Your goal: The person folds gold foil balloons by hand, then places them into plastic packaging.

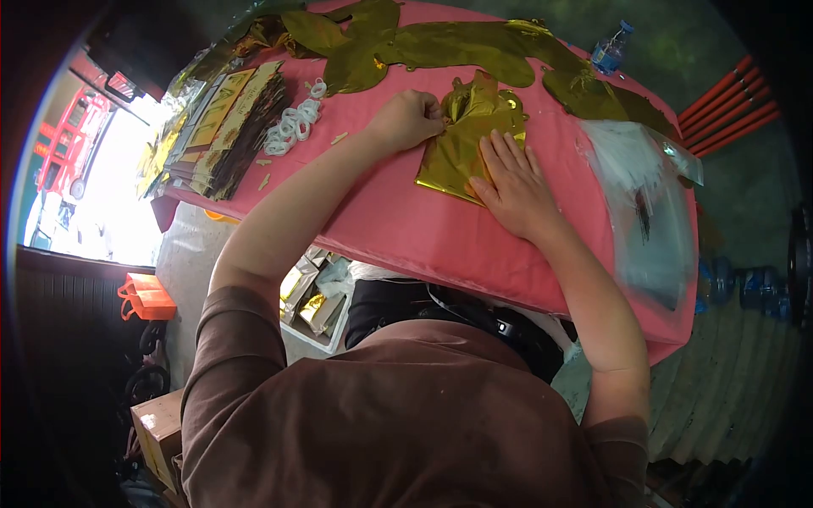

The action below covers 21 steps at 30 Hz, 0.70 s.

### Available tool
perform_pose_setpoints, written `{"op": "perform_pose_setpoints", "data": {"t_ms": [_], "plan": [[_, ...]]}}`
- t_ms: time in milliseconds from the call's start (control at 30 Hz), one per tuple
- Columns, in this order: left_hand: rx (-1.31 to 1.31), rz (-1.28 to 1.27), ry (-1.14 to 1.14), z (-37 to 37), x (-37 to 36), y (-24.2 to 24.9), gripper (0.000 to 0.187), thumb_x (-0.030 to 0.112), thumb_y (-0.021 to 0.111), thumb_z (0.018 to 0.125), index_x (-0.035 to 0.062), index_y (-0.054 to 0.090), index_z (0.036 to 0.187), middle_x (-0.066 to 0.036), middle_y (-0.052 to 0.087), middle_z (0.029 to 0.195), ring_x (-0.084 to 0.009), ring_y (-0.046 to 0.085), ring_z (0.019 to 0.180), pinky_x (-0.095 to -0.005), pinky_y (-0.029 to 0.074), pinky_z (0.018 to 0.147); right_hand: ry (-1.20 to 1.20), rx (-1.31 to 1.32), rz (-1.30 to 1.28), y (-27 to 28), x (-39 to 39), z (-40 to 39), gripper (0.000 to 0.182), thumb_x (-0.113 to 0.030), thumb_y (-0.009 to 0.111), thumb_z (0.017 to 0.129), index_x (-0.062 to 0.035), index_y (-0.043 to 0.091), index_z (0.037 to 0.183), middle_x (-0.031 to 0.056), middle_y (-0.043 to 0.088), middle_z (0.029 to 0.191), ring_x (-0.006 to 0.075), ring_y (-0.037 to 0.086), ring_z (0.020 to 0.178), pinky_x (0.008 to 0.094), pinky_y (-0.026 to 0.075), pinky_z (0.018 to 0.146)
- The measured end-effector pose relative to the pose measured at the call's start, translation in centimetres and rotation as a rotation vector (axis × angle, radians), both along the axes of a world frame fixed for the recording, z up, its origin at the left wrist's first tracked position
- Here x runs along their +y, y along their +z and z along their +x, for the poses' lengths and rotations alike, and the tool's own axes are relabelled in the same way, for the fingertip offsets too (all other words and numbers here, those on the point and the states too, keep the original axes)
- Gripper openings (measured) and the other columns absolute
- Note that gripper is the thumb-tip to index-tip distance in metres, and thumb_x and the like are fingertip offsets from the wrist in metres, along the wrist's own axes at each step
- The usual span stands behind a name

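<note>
Brown short-sleeved T-shirt, sleeves ending above the elbows, soft folds across the chest at 6 o'clock, bare forearms, left hand point(408, 118) and right hand point(514, 182) without gloves, rings or watch visible

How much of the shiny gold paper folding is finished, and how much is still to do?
Done, it seems: crumpled gold foil pieces lie in a row along the far edge of the pink table. In hand: the left hand pinches the top of a square gold foil sheet while the right hand presses it flat. Left: a stack of flat gold-printed papers waits at the left end.
</note>
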<state>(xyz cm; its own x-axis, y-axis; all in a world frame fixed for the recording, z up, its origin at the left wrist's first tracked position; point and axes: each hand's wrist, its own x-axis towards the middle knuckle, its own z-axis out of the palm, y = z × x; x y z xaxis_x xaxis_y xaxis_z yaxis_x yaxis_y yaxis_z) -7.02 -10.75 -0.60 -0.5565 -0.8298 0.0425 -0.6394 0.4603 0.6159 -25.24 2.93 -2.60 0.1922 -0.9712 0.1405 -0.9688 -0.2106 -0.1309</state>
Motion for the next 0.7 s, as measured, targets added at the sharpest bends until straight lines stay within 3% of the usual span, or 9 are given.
{"op": "perform_pose_setpoints", "data": {"t_ms": [200,300,467,567,700], "plan": [[0.028,-0.094,0.063,-0.9,-2.1,-0.9,0.031,0.022,0.069,0.069,0.0007,0.06,0.089,-0.009,0.063,0.076,-0.0187,0.06,0.069,-0.029,0.047,0.065,-0.009,-0.005,0.01,-0.1,-0.1,0.0,0.063,-0.043,0.038,0.091,-0.0045,0.026,0.139,0.0153,0.023,0.145,0.0275,0.017,0.136,0.0436,0.011,0.11],[-0.113,-0.098,0.055,-1.7,-3.5,-0.3,0.034,0.027,0.071,0.066,0.0012,0.062,0.087,-0.01,0.063,0.077,-0.0204,0.06,0.071,-0.0288,0.047,0.067,-0.014,-0.009,0.016,-0.1,-0.1,0.1,0.062,-0.043,0.037,0.091,-0.0049,0.025,0.14,0.0152,0.022,0.146,0.0275,0.017,0.136,0.0433,0.011,0.11],[-0.298,0.13,-0.041,-2.7,-5.7,0.4,0.029,0.027,0.07,0.064,0.0004,0.064,0.075,-0.008,0.062,0.067,-0.016,0.058,0.065,-0.0276,0.046,0.061,-0.017,-0.005,0.035,0.2,0.0,0.2,0.062,-0.042,0.037,0.091,-0.0056,0.025,0.14,0.0152,0.022,0.146,0.0279,0.015,0.137,0.043,0.01,0.11],[-0.376,0.078,-0.019,-3.2,-5.3,1.2,0.028,0.026,0.069,0.063,0.0001,0.064,0.073,-0.006,0.06,0.064,-0.0132,0.055,0.06,-0.0271,0.044,0.056,-0.021,-0.007,0.041,0.1,-0.1,0.2,0.062,-0.042,0.037,0.091,-0.0058,0.025,0.14,0.0151,0.021,0.146,0.0281,0.015,0.137,0.0428,0.01,0.11],[-0.173,0.055,-0.057,-2.0,-4.7,0.0,0.024,0.023,0.068,0.067,0.0005,0.064,0.073,-0.004,0.059,0.064,-0.0108,0.052,0.059,-0.0269,0.043,0.055,-0.025,-0.015,0.048,0.2,0.0,0.1,0.063,-0.044,0.036,0.091,-0.0064,0.024,0.14,0.0148,0.021,0.146,0.0278,0.015,0.137,0.0429,0.01,0.11]]}}
